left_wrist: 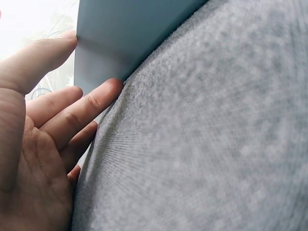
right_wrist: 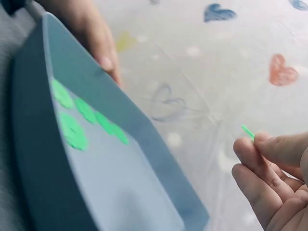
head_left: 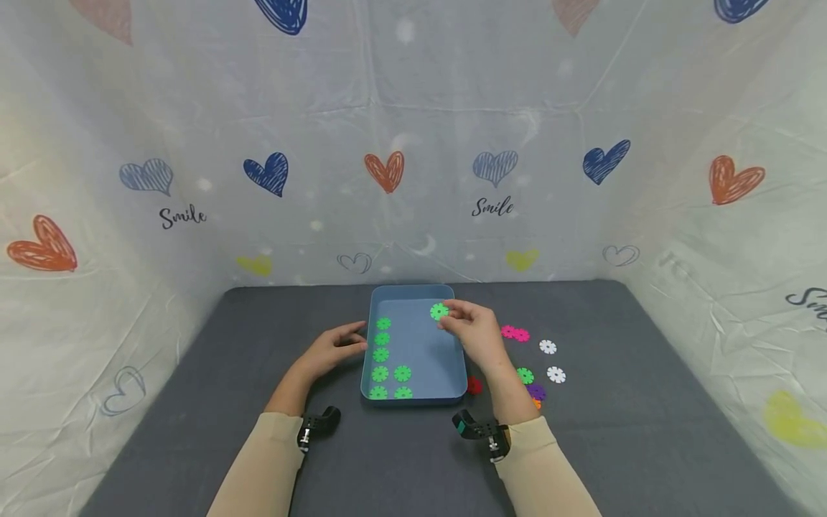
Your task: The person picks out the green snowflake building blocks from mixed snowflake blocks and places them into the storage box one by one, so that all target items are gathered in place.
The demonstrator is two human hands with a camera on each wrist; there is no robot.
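My right hand [head_left: 474, 332] pinches a green notched disc [head_left: 438, 311] between thumb and forefinger, over the far right part of a blue-grey tray [head_left: 426, 366]. In the right wrist view that disc [right_wrist: 248, 132] shows edge-on at the fingertips. Several more green discs [head_left: 381, 355] lie in the tray, in a column along its left side, with a shorter second column [head_left: 403, 373] beside it at the near end. At the tray's left wall is my left hand [head_left: 332, 352], its fingers extended and the fingertips right at the wall in the left wrist view.
Right of the tray lie loose discs: pink ones [head_left: 520, 334], white ones [head_left: 556, 374], a green one [head_left: 525, 375], a purple one [head_left: 536, 391] and an orange one partly behind my right forearm. A red disc [head_left: 474, 385] lies beside the tray's right wall. A heart-printed curtain [head_left: 426, 237] borders the dark table.
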